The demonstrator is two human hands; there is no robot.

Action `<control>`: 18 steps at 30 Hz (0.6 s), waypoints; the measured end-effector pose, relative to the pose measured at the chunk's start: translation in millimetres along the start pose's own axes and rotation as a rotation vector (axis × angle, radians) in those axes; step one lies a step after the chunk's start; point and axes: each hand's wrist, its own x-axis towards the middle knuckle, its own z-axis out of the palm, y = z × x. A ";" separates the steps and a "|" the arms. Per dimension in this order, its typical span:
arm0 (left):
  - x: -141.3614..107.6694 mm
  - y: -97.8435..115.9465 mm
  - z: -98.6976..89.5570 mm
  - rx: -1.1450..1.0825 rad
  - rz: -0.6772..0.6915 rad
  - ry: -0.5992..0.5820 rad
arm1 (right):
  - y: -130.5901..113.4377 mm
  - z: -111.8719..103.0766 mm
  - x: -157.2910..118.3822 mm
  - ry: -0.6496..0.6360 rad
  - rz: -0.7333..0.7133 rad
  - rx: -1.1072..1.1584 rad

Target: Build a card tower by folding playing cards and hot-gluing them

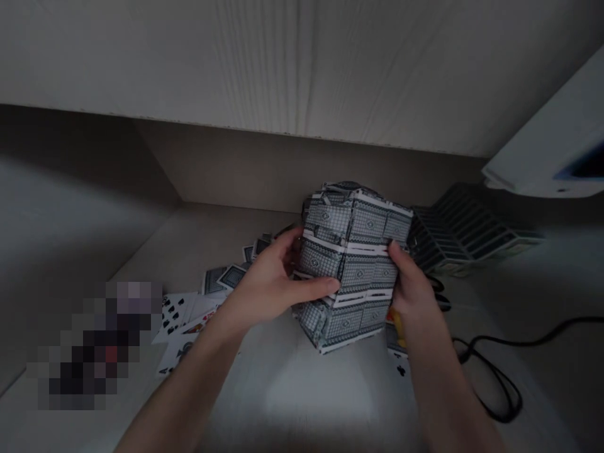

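A boxy structure made of folded playing cards (361, 274), with grey patterned backs and white edges, is held tilted between both hands. My left hand (278, 274) grips its left side, the thumb across the front near a corner and the fingers partly hidden behind. On the right side, my right hand (413, 280) presses its thumb against the front face; its other fingers are mostly hidden. Loose playing cards (174, 314), some face up and some face down, lie on the pale surface to the left. Something yellow (399, 327) shows beside my right hand, partly covered.
Rows of folded cards (472, 229) stand at the right, behind the hands. A black cable (507, 340) loops over the right side. A white device (557, 145) juts in at upper right. A pale panel (283, 69) spans the top. A blurred patch covers something at lower left.
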 end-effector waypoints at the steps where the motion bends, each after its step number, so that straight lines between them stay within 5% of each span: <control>1: -0.5 -1.2 1.3 0.027 0.015 0.046 | 1.0 0.0 1.1 -0.005 -0.017 0.027; 8: -6.4 -4.7 1.1 0.327 0.221 0.246 | -0.6 -2.6 0.2 0.014 -0.165 0.093; 13: -8.0 -0.5 -5.7 0.342 0.273 0.204 | -6.0 -2.8 -5.7 0.042 -0.249 0.072; 18: -10.0 3.6 -5.3 0.328 0.177 0.178 | -8.7 -2.1 -8.0 0.036 -0.308 0.014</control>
